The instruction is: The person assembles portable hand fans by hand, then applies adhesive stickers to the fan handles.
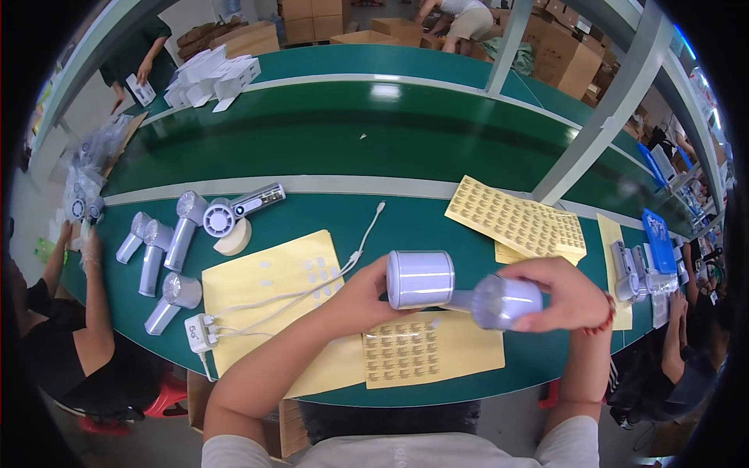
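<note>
My left hand is closed around a lavender handheld fan, whose round barrel faces up. Close beside it, my right hand grips a second lavender handheld fan with a clear cover over its end. A short stretch of handle shows between the two barrels; which fan it belongs to I cannot tell. Both are held above a yellow sticker sheet with rows of small printed labels. To the left lies another yellow sheet with a few pale stickers, crossed by white charging cables.
Several lavender fans lie at the left near a tape roll. A white charger block sits by the table's front edge. Stacked label sheets lie by a metal post. Co-workers sit at both sides; a blue tray stands right.
</note>
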